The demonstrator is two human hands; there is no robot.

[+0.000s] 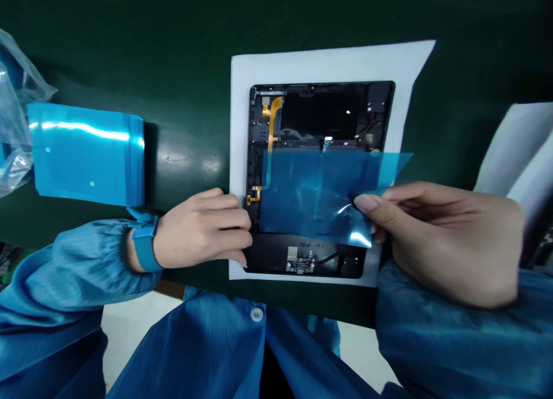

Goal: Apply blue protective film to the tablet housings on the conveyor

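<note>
An opened tablet lies on a white sheet, with its black inside, an orange flex cable and a small circuit board showing. My right hand pinches the right side of a see-through blue film between thumb and fingers. The film spreads over the tablet's middle; whether it touches the parts beneath, I cannot tell. My left hand is closed, its curled fingers gripping the tablet's left edge near the lower corner.
A stack of blue films sits at the left on the dark green table. Beyond it is a clear plastic bag. White sheets stand at the right, behind my right hand.
</note>
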